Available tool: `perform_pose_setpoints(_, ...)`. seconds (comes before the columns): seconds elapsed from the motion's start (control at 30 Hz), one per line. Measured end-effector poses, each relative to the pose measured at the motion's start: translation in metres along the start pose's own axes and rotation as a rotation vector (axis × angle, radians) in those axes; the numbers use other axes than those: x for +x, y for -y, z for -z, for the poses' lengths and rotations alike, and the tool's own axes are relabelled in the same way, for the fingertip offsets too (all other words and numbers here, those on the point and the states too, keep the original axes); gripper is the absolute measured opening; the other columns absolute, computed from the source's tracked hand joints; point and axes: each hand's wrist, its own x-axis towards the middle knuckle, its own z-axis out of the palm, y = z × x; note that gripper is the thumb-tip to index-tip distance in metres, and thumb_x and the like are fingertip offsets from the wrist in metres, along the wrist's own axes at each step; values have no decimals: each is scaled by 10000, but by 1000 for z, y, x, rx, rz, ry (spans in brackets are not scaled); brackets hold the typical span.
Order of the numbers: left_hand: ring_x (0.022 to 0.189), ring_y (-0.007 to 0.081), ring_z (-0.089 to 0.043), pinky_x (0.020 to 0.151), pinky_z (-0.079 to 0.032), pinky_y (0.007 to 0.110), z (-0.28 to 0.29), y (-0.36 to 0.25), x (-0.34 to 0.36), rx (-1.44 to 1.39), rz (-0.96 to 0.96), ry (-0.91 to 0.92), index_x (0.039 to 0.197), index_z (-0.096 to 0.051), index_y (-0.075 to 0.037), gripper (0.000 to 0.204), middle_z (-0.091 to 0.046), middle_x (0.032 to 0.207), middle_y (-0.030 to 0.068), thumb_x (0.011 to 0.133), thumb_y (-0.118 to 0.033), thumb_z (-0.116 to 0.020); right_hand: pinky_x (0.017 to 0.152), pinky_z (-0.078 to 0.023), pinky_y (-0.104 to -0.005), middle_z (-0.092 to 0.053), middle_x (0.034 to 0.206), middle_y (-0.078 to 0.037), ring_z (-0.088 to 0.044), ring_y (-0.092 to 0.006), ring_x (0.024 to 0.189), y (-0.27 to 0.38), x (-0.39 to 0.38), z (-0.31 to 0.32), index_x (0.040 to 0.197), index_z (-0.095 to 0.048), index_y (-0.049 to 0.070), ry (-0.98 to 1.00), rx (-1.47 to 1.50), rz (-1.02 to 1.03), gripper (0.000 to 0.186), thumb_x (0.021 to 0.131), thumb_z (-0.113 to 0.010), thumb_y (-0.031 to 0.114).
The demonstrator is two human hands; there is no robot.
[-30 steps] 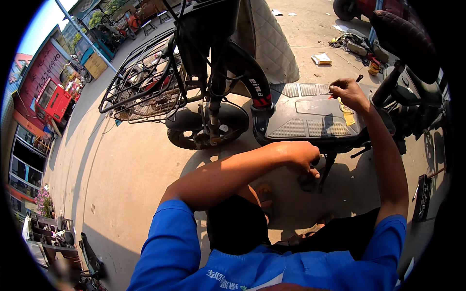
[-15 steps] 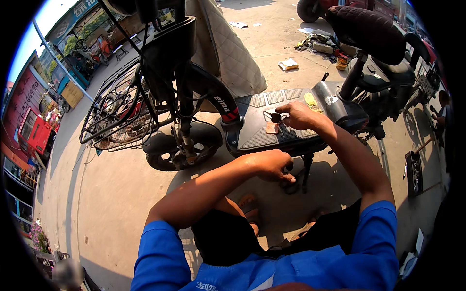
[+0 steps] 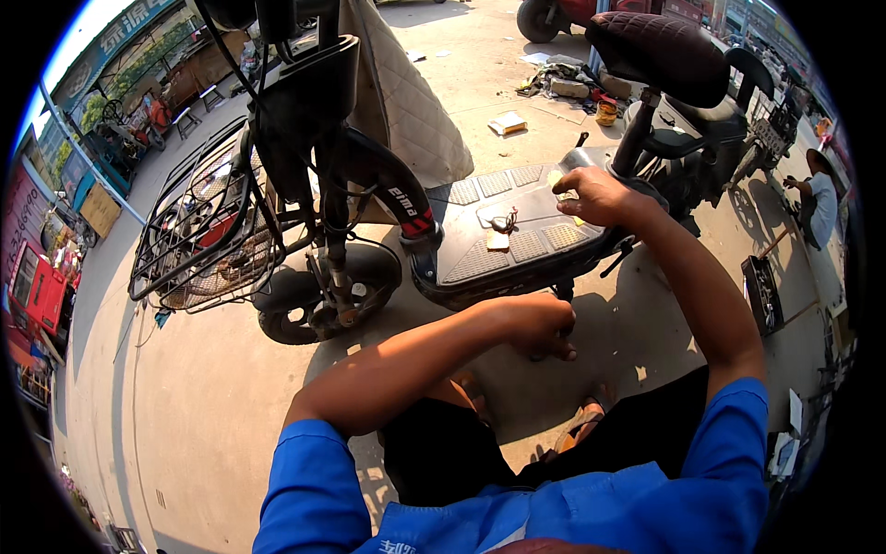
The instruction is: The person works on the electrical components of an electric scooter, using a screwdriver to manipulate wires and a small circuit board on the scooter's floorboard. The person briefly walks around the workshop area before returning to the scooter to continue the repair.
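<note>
Right hand: right hand right of centre, palm down, fingers bent and drawn narrow; whether they grip anything, cannot tell.
At its fingertips: small flat yellow piece, partly hidden by the hand.
Left hand: left hand near frame centre, lower than the other, fingers curled in loosely, thumb tip showing; contents, if any, cannot tell.
Footboard: dark grey plastic footboard with ribbed panels, centre of frame, beneath the right hand.
On footboard: small dark rounded item with a reddish part, just beside a small yellow-tan square piece, both left of the right hand.
Scooter front: black front wheel left of centre; black wire-mesh basket farther left.
Scooter seat: dark brown padded seat, upper right.
Behind: pale quilted cover, upper centre; yellow-and-white flat box on sunlit ground.
Right edge: long black open case; crouching person in light clothing above it.
</note>
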Motion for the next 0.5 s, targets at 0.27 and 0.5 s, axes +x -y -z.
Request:
perform_pose_setpoints(0.27,993,365,-661,860,-516,426,-3,-74,40,147,-315,-9,1160,-643,25,493,-684,1057,218,876,-376,-683,834,-520,-419,-705,951,-226,-681,-360,912,-25,-120,18,1021,-711,-23,201,15,-286,299,855,-650,218)
perform_pose_setpoints(0.5,1079,364,-628,919,-488,428,-20,-107,105,291,-438,123,1178,-647,10,514,-670,1118,219,867,-398,-679,844,-509,-429,-703,955,-222,-671,-371,930,-21,-220,3,995,-715,-15,230,-5,-481,323,866,-657,275)
